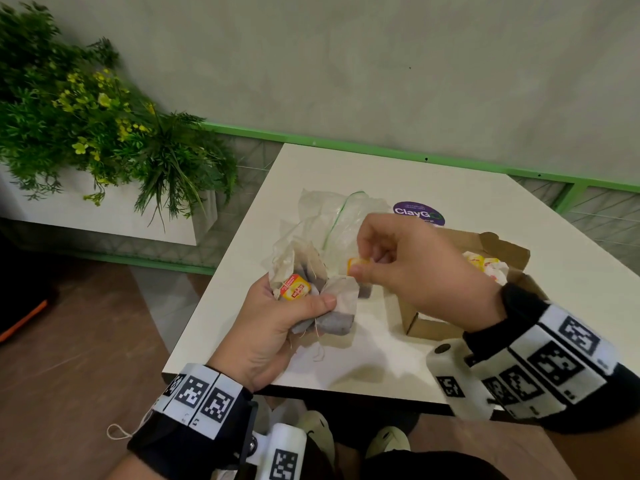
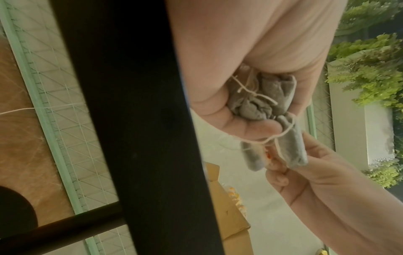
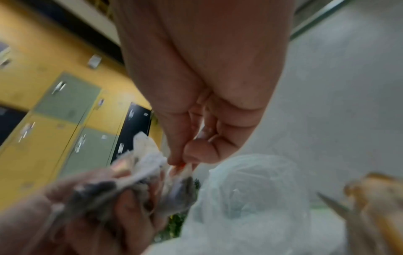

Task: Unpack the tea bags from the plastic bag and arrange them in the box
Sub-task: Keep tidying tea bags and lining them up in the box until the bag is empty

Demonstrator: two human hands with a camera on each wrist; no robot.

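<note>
My left hand (image 1: 294, 306) grips a bunch of tea bags (image 1: 325, 299) with strings and a yellow-red tag (image 1: 295, 287), above the near left of the white table (image 1: 450, 188). The left wrist view shows the grey tea bags (image 2: 261, 96) bunched in the palm. My right hand (image 1: 367, 265) pinches a yellow tag (image 1: 358, 264) of one tea bag (image 2: 292, 148) between thumb and finger, close beside the bunch. The crumpled clear plastic bag (image 1: 339, 216) with a green zip line lies behind the hands. The brown cardboard box (image 1: 498, 247) stands open at the right, with tea bags (image 1: 485, 265) inside, partly hidden by my right wrist.
A purple round sticker (image 1: 419, 213) is on the table behind the box. A planter with green foliage and yellow flowers (image 1: 97, 116) stands to the left, off the table. A green rail (image 1: 381, 143) runs along the wall behind. My feet show under the table's near edge.
</note>
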